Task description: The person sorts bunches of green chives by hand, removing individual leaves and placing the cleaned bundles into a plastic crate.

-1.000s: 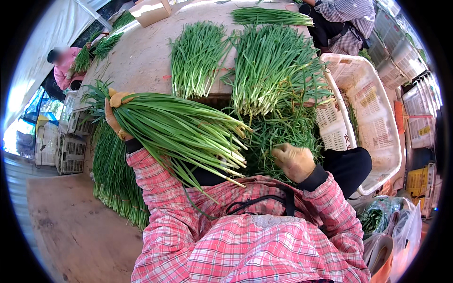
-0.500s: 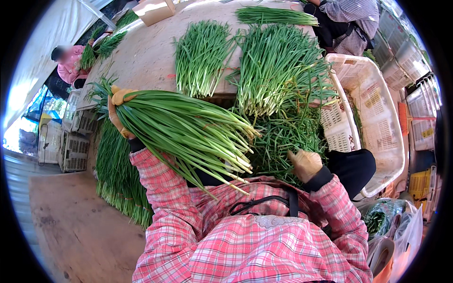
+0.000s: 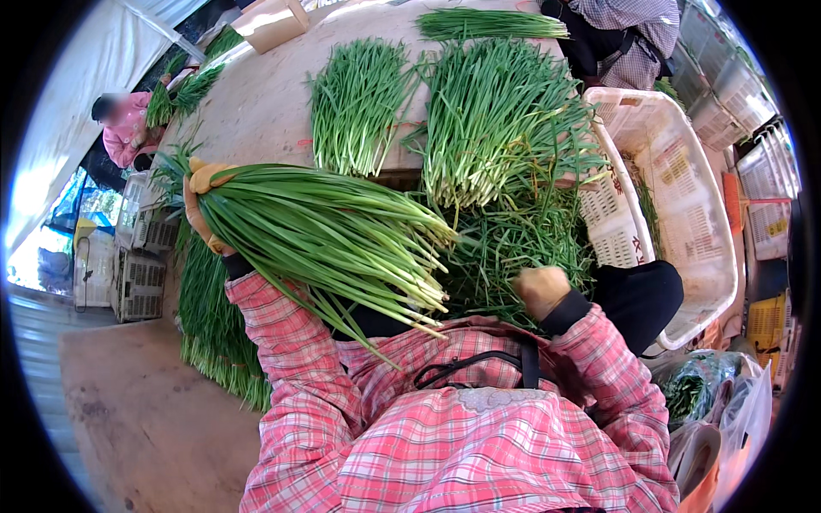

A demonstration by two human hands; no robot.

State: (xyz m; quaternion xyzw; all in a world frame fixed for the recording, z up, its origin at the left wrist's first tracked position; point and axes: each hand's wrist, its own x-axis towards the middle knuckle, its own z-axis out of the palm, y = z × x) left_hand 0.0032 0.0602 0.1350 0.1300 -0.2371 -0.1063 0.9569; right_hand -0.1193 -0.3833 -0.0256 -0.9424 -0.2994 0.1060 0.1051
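Observation:
A large bunch of garlic chives point(image 3: 333, 227) is gripped near its leafy end by my gloved left hand point(image 3: 202, 198). Its pale stem ends fan out to the right over my lap. My gloved right hand point(image 3: 542, 291) is curled into a fist, slightly blurred, just off the stem ends. Whatever it may hold is hidden. Behind that fist lies a heap of loose green leaves point(image 3: 522, 244). Two flat piles of chives, a smaller one point(image 3: 357, 107) and a larger one point(image 3: 500, 120), rest on the board ahead of me.
A white plastic crate point(image 3: 688, 214) stands at my right, beside my knee. More chives point(image 3: 218, 321) are stacked at my left. Another bundle point(image 3: 492, 24) lies at the far edge near a person in a checked top point(image 3: 641, 30). A person in pink point(image 3: 128, 128) sits far left.
My right fist has shifted slightly left. My left hand, still gripping the chives, appears slightly further left, as does much of the background.

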